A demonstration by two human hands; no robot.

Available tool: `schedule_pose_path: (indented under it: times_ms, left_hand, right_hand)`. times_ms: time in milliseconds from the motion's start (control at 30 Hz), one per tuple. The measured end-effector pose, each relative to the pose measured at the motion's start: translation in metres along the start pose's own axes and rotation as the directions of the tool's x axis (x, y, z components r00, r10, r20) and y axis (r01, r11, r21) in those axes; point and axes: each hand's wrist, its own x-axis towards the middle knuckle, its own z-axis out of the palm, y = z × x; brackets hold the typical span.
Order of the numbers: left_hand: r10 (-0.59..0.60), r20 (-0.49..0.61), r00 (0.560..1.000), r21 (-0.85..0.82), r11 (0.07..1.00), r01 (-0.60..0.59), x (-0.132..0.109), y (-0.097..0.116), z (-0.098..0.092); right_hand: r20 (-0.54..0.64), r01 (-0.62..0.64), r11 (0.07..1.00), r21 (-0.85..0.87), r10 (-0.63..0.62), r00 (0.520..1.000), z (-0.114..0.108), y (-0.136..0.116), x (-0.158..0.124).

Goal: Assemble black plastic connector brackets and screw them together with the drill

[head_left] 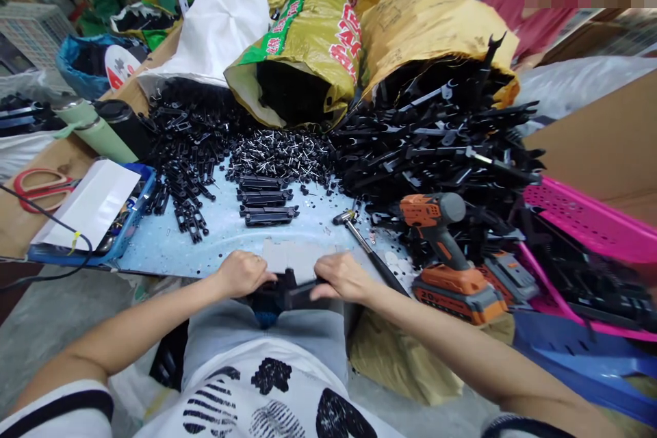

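My left hand (241, 274) and my right hand (343, 276) are both closed on a black plastic part (287, 293) at the near edge of the pale blue work board (215, 236), above my lap. The fingers curl over the part, and much of it is hidden beneath them. Just beyond my hands lie three assembled black pieces in a stack (264, 200) and a scatter of small nails (280, 154). A hammer (365, 245) rests right of my right hand.
An orange cordless drill (441, 246) stands at the right beside a big heap of black plastic arms (436, 144). Small black parts (182, 150) are piled left. Open sacks (308, 41) stand behind. A blue tray (97, 215), red scissors (38, 186) and a pink basket (585, 219) flank the board.
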Motion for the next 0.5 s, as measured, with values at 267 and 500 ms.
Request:
schedule_pose_path:
  times_ms: [267, 500]
  left_hand:
    - [0.138, -0.32, 0.937, -0.55, 0.779, -0.302, 0.0, 0.075, -0.029]
    - [0.197, -0.546, 0.814, -0.162, 0.929, -0.333, 0.012, 0.076, 0.019]
  right_hand:
    - [-0.472, 0.442, 0.647, 0.621, -0.142, 0.87, 0.021, -0.08, 0.004]
    - [-0.678, -0.034, 0.795, 0.606, 0.538, 0.502, 0.086, -0.071, 0.044]
